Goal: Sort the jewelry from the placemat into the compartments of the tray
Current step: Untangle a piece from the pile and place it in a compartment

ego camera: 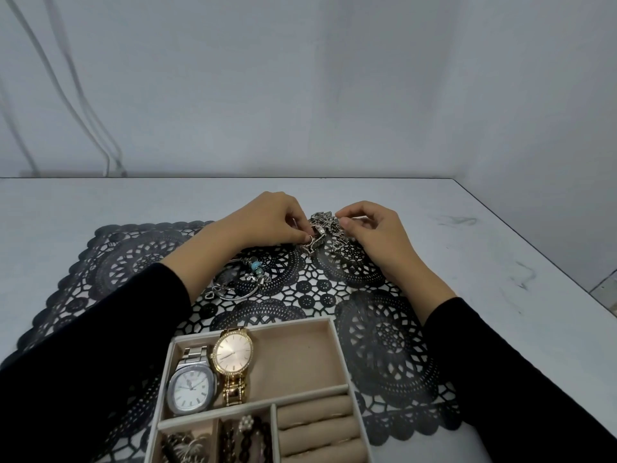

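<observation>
A tangled silver chain bracelet (325, 230) lies at the far side of the black lace placemat (384, 335). My left hand (267, 217) pinches its near end and my right hand (370, 228) pinches its far right part. A silver charm bangle with blue beads (248, 279) lies on the placemat beside my left wrist. The beige tray (297, 349) stands at the front; its large compartment holds a silver watch (192, 385) and a gold watch (232, 355). Its small front compartments hold dark pieces of jewelry (247, 436), and ring rolls (317, 429) fill the right one.
The white table (484, 235) ends at a grey wall behind and has its right edge close to the placemat. Thin cables (110, 152) run down the wall at the left.
</observation>
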`<action>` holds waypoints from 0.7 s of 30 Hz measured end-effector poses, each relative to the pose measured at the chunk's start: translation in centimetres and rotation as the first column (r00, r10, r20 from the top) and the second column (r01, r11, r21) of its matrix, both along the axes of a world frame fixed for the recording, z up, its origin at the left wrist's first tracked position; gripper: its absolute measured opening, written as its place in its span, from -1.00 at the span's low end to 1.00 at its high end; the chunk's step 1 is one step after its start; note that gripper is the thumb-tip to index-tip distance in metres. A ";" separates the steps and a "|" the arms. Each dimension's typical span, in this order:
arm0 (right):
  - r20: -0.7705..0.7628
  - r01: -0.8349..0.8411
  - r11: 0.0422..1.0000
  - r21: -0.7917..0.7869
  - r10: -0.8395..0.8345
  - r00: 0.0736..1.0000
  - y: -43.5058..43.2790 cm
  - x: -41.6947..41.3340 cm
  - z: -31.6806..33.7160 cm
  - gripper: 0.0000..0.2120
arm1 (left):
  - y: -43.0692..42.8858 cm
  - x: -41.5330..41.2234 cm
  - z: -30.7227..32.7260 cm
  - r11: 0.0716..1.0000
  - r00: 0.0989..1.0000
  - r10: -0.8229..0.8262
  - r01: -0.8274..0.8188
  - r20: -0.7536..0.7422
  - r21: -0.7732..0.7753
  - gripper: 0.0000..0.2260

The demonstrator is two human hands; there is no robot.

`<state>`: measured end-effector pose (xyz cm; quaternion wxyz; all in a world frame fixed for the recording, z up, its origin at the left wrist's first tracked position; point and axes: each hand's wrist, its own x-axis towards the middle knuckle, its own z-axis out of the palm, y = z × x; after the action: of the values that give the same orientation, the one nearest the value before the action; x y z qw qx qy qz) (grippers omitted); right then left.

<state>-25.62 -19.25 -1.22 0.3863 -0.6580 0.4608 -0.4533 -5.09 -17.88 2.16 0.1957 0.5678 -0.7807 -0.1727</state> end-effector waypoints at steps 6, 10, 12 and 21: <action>0.031 -0.027 1.000 0.007 0.027 0.999 0.2 -0.1 0.1 -0.92 | 0.4 0.2 0.0 1.000 0.997 0.019 -0.019 -0.069 0.004 -0.94; 0.035 -0.053 0.999 -0.010 0.053 0.998 0.3 -0.1 0.1 -0.90 | 0.9 0.8 0.3 0.999 0.990 0.033 -0.035 -0.139 -0.014 -0.95; 0.029 -0.040 0.999 -0.025 0.041 0.999 0.3 -0.1 0.1 -0.90 | 1.5 1.1 0.5 0.999 0.981 0.044 -0.046 -0.189 -0.005 -0.96; 0.105 0.002 0.999 -0.043 0.003 0.994 1.4 0.1 1.4 -0.86 | 4.9 2.2 1.3 0.987 0.916 0.160 -0.159 -0.369 0.034 -0.92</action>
<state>-25.48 -17.82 0.19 0.3959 -0.6416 0.4297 -0.4970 -2.87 -13.02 3.42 0.3519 0.5869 -0.6807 -0.2615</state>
